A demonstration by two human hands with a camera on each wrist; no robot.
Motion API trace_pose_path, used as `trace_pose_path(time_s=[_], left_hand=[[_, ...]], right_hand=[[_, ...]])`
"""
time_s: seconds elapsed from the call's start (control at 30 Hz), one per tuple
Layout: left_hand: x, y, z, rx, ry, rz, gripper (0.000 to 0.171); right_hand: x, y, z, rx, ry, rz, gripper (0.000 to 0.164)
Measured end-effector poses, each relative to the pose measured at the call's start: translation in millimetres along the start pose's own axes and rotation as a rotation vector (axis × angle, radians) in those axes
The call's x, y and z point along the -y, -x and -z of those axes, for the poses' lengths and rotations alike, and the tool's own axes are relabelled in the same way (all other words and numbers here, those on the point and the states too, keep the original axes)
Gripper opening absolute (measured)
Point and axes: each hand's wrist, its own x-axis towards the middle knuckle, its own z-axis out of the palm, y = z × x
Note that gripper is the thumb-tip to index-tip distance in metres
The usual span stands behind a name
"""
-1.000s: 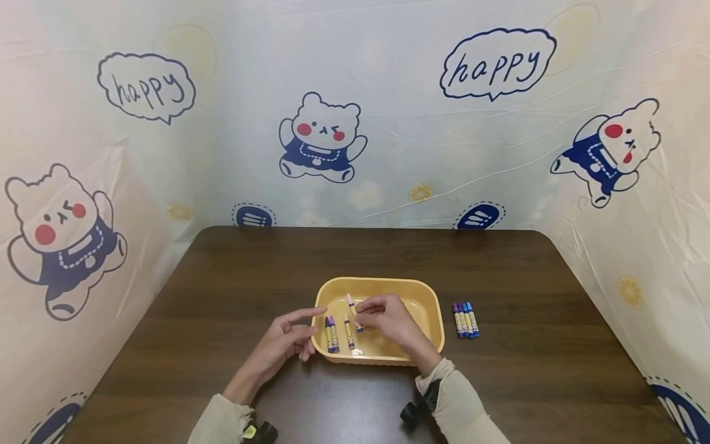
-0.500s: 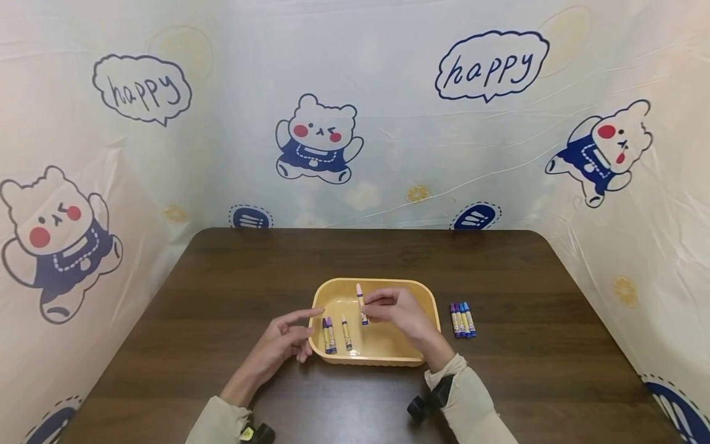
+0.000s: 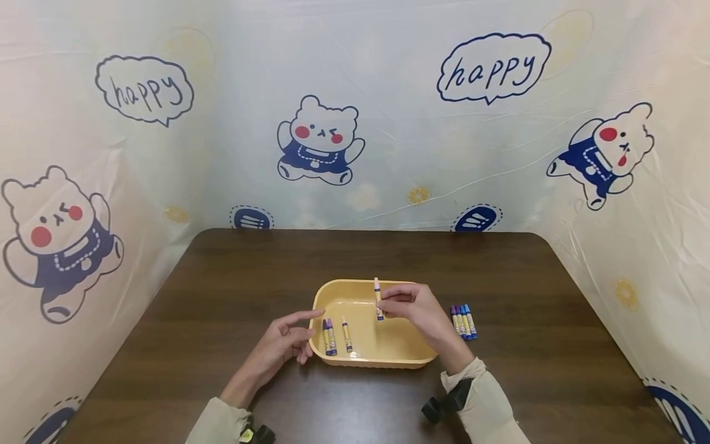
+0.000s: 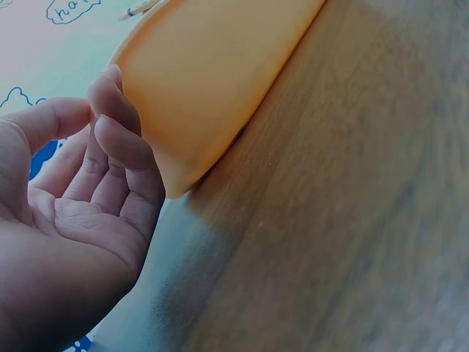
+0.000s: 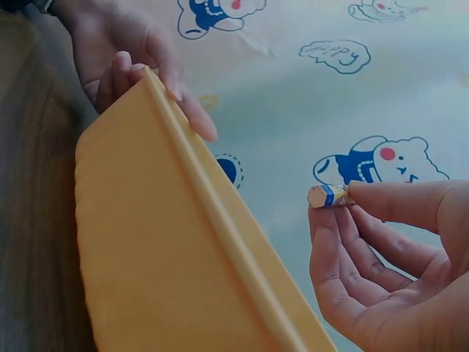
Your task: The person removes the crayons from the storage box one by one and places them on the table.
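My right hand pinches a crayon with a pale pink tip and yellow wrapper between thumb and fingertips, upright over the yellow tray. In the right wrist view the blue-banded flat end of this crayon pokes out from the fingers. On the tray's left side, a dark crayon and a purple crayon lie side by side, with a pale-tipped crayon a little to their right. My left hand rests loosely at the tray's left rim, its index finger reaching over the edge.
Right of the tray, several crayons with purple and blue tips lie in a row on the dark wooden table. A printed curtain stands behind the table and along its sides.
My right hand has lifted the pink crayon from near the other crayons and carried it rightward and up over the tray. My left hand has stayed at the rim.
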Motion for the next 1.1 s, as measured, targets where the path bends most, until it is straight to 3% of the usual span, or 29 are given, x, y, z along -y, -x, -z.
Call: trace_pose_path(time_s=[0.47, 0.73, 1.1], left_hand=[[-3.0, 3.9, 2.9, -0.008, 0.029, -0.006, 0.051], [0.3, 2.4, 1.9, -0.007, 0.040, 0.006, 0.050], [0.2, 0.2, 0.3, 0.010, 0.024, -0.001, 0.048]], right_hand=[[2, 29, 39, -0.131, -0.014, -0.023, 0.029], [-7, 45, 69, -0.174, -0.019, 0.003, 0.034], [-20, 69, 121, -0.287, -0.091, -0.012, 0.022]])
